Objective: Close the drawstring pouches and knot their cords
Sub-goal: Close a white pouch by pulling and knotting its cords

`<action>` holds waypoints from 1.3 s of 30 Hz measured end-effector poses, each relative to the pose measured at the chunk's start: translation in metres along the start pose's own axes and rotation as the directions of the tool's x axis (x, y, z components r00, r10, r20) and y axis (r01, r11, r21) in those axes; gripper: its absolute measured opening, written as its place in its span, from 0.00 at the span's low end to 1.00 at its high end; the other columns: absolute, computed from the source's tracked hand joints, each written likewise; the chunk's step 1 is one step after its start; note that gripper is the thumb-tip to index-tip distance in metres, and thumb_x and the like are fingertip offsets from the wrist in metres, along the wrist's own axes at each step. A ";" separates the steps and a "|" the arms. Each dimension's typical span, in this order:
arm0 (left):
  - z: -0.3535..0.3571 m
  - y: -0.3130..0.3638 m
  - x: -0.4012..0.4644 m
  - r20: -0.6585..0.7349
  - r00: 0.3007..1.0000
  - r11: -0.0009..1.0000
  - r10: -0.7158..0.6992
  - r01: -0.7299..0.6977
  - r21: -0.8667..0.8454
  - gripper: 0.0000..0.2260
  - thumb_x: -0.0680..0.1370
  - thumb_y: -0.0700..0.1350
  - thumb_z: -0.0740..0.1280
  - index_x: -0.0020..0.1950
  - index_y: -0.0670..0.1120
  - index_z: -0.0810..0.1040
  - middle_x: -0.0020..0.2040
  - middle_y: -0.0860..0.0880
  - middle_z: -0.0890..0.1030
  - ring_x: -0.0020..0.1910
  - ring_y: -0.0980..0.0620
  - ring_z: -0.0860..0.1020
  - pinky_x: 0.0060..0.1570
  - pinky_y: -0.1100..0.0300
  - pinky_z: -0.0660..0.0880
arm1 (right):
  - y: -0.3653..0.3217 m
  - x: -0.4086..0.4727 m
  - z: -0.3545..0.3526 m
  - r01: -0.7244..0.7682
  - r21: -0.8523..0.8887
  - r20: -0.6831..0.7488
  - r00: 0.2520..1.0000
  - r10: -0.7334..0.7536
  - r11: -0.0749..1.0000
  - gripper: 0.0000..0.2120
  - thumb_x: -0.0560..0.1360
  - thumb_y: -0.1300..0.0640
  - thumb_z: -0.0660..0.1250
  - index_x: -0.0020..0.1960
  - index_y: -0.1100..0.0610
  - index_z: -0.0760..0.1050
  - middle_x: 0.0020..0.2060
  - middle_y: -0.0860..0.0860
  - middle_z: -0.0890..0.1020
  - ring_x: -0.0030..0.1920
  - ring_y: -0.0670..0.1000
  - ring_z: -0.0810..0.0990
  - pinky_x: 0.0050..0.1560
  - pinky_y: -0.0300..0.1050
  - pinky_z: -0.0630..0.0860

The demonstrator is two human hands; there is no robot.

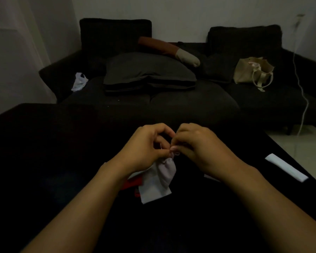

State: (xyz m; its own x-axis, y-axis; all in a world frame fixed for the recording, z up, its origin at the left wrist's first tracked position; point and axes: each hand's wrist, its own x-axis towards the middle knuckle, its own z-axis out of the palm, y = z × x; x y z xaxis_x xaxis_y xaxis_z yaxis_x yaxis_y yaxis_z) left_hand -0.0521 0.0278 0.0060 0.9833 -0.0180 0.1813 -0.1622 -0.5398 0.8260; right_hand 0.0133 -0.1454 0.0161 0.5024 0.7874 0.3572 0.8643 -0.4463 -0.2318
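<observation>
Behind the black table (44, 161), a dark sofa (190, 106) holds cushions (148, 72).

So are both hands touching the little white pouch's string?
Touching. The head view shows the left hand and right hand pinching the cord just above the white pouch's gathered neck.

Dim, underexposed room; wide-angle bowing at edges.
</observation>
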 end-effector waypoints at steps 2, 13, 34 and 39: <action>-0.001 -0.001 0.000 0.059 0.998 0.994 -0.024 0.030 -0.108 0.16 0.73 0.33 0.73 0.57 0.48 0.78 0.41 0.45 0.86 0.41 0.50 0.85 0.42 0.61 0.80 | 0.005 -0.002 0.002 -0.036 0.140 -0.063 0.997 0.045 0.989 0.03 0.73 0.55 0.74 0.46 0.51 0.84 0.42 0.44 0.79 0.43 0.42 0.79 0.46 0.42 0.77; 0.011 0.002 0.004 -0.212 0.976 0.920 0.044 -0.122 -0.373 0.08 0.73 0.33 0.72 0.48 0.44 0.84 0.41 0.48 0.87 0.42 0.53 0.85 0.43 0.65 0.79 | 0.012 -0.003 0.004 -0.340 0.885 0.158 0.861 0.483 0.317 0.03 0.71 0.61 0.73 0.42 0.57 0.85 0.42 0.57 0.86 0.46 0.56 0.84 0.53 0.52 0.78; 0.033 0.005 0.001 -0.498 0.864 0.996 0.072 -0.086 -0.004 0.05 0.74 0.40 0.74 0.47 0.48 0.86 0.40 0.56 0.85 0.40 0.62 0.83 0.40 0.70 0.78 | 0.006 0.000 0.009 -0.414 0.903 0.302 0.800 0.518 0.113 0.09 0.73 0.63 0.71 0.50 0.66 0.83 0.47 0.61 0.86 0.45 0.55 0.84 0.41 0.39 0.80; 0.019 0.003 0.004 -0.368 0.926 0.962 -0.082 -0.024 -0.273 0.07 0.73 0.37 0.74 0.48 0.47 0.86 0.41 0.50 0.87 0.42 0.57 0.85 0.42 0.67 0.78 | 0.010 -0.002 0.007 -0.397 0.884 0.242 0.841 0.484 0.248 0.06 0.74 0.63 0.71 0.49 0.64 0.83 0.45 0.58 0.86 0.49 0.54 0.86 0.52 0.46 0.82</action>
State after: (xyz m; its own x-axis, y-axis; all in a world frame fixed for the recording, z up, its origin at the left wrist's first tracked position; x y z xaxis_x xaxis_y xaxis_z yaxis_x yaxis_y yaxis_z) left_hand -0.0469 0.0102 -0.0004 0.8933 0.3373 0.2969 -0.2019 -0.2890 0.9358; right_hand 0.0209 -0.1483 0.0067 0.8349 0.5495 -0.0310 -0.0058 -0.0476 -0.9988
